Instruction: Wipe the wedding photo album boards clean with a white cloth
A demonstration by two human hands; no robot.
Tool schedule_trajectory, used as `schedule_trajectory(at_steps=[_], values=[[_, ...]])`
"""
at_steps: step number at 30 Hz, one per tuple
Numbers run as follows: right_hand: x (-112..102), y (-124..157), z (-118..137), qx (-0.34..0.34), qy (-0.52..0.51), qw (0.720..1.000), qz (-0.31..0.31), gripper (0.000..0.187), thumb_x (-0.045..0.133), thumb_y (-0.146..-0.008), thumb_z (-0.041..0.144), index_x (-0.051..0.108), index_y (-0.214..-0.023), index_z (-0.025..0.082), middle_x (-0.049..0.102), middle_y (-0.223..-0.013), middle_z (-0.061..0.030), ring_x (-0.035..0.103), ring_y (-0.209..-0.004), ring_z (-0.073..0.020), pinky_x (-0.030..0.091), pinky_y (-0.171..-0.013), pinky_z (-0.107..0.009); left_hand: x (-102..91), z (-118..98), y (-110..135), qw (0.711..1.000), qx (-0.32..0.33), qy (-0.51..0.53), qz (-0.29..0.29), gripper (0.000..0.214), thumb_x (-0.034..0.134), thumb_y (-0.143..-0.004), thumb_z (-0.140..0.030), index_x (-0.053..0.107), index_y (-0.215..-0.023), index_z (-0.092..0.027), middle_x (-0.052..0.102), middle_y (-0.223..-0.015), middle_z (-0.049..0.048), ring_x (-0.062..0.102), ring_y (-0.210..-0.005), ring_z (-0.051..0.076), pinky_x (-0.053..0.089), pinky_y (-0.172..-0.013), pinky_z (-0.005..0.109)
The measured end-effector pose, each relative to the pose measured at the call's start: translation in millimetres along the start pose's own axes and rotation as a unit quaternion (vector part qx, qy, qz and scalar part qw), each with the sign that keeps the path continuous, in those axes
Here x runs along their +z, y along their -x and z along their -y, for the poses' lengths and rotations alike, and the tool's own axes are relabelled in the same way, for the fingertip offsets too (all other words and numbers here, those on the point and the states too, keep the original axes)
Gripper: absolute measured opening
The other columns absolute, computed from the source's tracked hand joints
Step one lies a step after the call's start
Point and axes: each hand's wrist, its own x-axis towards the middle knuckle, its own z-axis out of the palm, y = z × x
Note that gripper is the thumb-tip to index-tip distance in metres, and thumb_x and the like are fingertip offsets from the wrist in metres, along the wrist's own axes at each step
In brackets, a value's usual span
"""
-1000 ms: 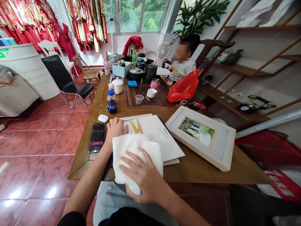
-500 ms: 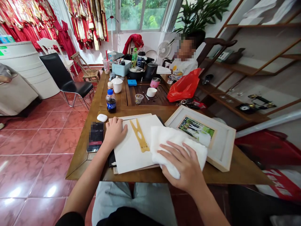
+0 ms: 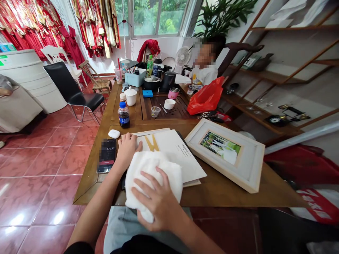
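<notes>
My right hand lies with spread fingers on a white cloth, pressing it onto the near left part of a white flat board on the wooden table. My left hand rests flat on the board's far left corner. A yellow wooden piece lies on the board just beyond the cloth. A white picture frame with a photo lies to the right.
A phone and a white earbud case lie left of my left hand. A cola bottle, cups, a tea tray and a red plastic bag stand further back. A person sits at the far end. A black chair stands at left.
My right hand swept the cloth from the board's near left over to the right by the frame, then back to the near left. The left hand stayed on the board.
</notes>
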Motion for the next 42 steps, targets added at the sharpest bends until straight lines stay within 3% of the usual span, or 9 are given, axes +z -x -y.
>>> schedule_trajectory(at_steps=[4,13,17,23,28,35,38,42], values=[[-2.6,-0.8,-4.5,0.003,-0.021,0.999,0.024,0.041,0.059,-0.084,0.043,0.064,-0.119,0.023,0.072,-0.124,-0.0072,0.052,-0.127,-0.0322,-0.002,-0.122,-0.055,-0.5,0.5,-0.2,1.000,-0.001,0.002,0.000,0.029,0.047,-0.101,-0.040,0.060,-0.118,-0.020,0.059,-0.119,0.0117,0.050,-0.119,0.029,0.040,-0.101,0.046],[-49.1,48.6,-56.1,0.095,0.053,0.994,-0.004,0.035,0.056,-0.082,0.024,0.064,-0.117,0.024,0.071,-0.126,-0.0080,0.056,-0.128,-0.0326,0.021,-0.116,-0.057,-5.8,-4.5,1.8,1.000,-0.003,0.021,-0.001,0.027,0.049,-0.099,-0.038,0.061,-0.116,-0.019,0.058,-0.119,0.0127,0.051,-0.118,0.032,0.040,-0.104,0.051],[-57.3,55.6,-70.9,0.089,0.087,0.992,0.015,0.035,0.055,-0.084,0.022,0.063,-0.118,0.023,0.069,-0.128,-0.0099,0.056,-0.127,-0.0338,0.025,-0.114,-0.058,-6.6,-5.1,1.9,1.000,-0.004,0.019,0.005,0.028,0.048,-0.100,-0.037,0.060,-0.116,-0.018,0.058,-0.120,0.0129,0.051,-0.119,0.032,0.039,-0.105,0.050],[-58.4,28.9,-94.0,0.108,0.071,0.989,0.078,0.036,0.056,-0.088,0.030,0.064,-0.121,0.021,0.063,-0.136,-0.0149,0.053,-0.130,-0.0361,0.033,-0.108,-0.059,-7.6,-4.5,2.3,1.000,0.004,0.017,0.002,0.028,0.048,-0.099,-0.037,0.060,-0.116,-0.018,0.058,-0.118,0.0129,0.051,-0.118,0.031,0.039,-0.104,0.049],[-55.6,-2.3,-126.8,0.134,0.073,0.979,0.132,0.036,0.056,-0.089,0.037,0.067,-0.121,0.024,0.062,-0.139,-0.0137,0.051,-0.132,-0.0362,0.037,-0.106,-0.058,-8.0,-4.0,1.3,1.000,0.013,0.017,0.005,0.028,0.047,-0.100,-0.038,0.061,-0.115,-0.019,0.058,-0.117,0.0128,0.051,-0.117,0.031,0.040,-0.103,0.049],[-38.0,-48.4,-177.6,0.143,0.054,0.978,0.141,0.038,0.055,-0.092,0.041,0.066,-0.123,0.023,0.059,-0.144,-0.0137,0.049,-0.136,-0.0351,0.036,-0.110,-0.058,-7.8,-2.9,1.6,1.000,0.021,0.013,0.009,0.028,0.047,-0.100,-0.038,0.061,-0.114,-0.018,0.057,-0.118,0.0125,0.051,-0.117,0.030,0.039,-0.104,0.049],[-34.2,-53.5,-181.8,0.149,0.052,0.977,0.143,0.041,0.053,-0.093,0.044,0.064,-0.127,0.024,0.057,-0.148,-0.0133,0.046,-0.140,-0.0354,0.031,-0.113,-0.063,-7.7,-2.9,2.4,1.000,0.020,0.015,0.006,0.027,0.048,-0.100,-0.038,0.061,-0.114,-0.019,0.057,-0.118,0.0120,0.051,-0.117,0.030,0.039,-0.104,0.048],[-38.8,-38.8,-169.7,0.163,0.051,0.973,0.157,0.048,0.057,-0.090,0.043,0.060,-0.135,0.026,0.051,-0.154,-0.0122,0.039,-0.145,-0.0392,0.020,-0.113,-0.076,-7.0,-3.5,3.0,1.000,0.006,0.020,0.002,0.028,0.048,-0.101,-0.039,0.061,-0.116,-0.019,0.058,-0.118,0.0124,0.051,-0.118,0.031,0.040,-0.103,0.049]])
